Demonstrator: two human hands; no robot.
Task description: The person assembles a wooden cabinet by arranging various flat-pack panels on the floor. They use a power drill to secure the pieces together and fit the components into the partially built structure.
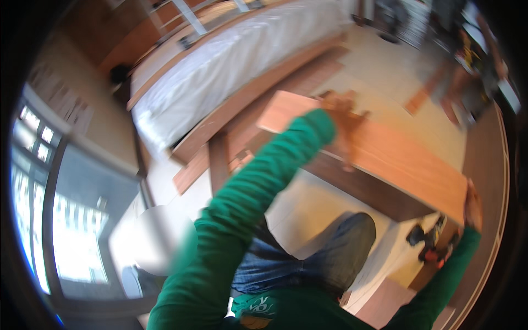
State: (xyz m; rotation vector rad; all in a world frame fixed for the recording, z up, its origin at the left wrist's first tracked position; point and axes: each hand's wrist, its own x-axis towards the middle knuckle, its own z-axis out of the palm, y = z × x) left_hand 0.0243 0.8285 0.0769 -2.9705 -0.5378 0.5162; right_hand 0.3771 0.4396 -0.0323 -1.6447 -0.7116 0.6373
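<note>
Across my knees' far side runs a long wooden box-like cabinet piece (410, 159), with a light wood-grain top and a darker brown side. My left hand (344, 124), somewhat blurred, rests on its top near the far left end, with fingers spread and thumb toward the near edge. At the right end, my right hand (473, 206) is closed around the edge of the same piece. Part of that hand's grip is hidden behind the corner. Below the right end lies a dark power drill (432, 239) with red parts.
A bed with a plastic-wrapped mattress (231, 71) stands behind at the left, with loose wooden planks (192, 173) beside it. A large brown panel (487, 159) edges the right. Another person (459, 71) is at the upper right. A window (80, 214) is at left.
</note>
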